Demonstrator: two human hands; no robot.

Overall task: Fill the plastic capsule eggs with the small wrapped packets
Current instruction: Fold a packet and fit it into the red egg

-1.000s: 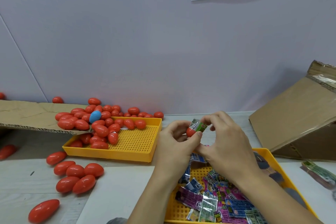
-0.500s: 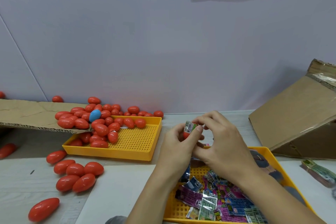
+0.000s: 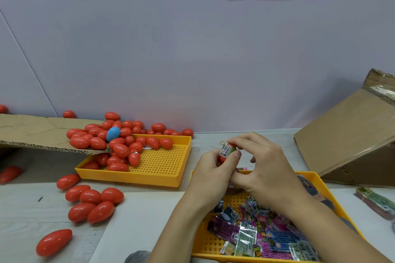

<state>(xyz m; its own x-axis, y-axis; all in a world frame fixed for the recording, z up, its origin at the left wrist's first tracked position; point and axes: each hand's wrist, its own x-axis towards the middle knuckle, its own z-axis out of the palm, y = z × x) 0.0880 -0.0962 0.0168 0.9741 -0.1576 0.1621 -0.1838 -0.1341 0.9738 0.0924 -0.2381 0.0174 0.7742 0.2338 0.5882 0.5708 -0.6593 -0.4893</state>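
My left hand [image 3: 210,174] grips a red capsule egg half [image 3: 223,158] with a small wrapped packet [image 3: 227,150] sticking out of its top. My right hand [image 3: 263,168] pinches the packet from above with its fingertips. Both hands hover over the far end of a yellow tray [image 3: 320,179] that holds several loose wrapped packets [image 3: 256,235]. A second yellow tray [image 3: 162,177] at centre left holds a heap of red eggs [image 3: 121,149] with one blue egg [image 3: 113,133] among them.
Several red eggs [image 3: 92,203] lie loose on the table at left. A cardboard sheet [image 3: 32,132] overhangs the left tray. A tilted cardboard box [image 3: 350,141] stands at right, with a bundle of packets [image 3: 376,200] beside it. White paper [image 3: 139,220] lies under my left forearm.
The packet has gone deeper into the egg half as my right fingers pushed it down. Both hands stayed in about the same spot.
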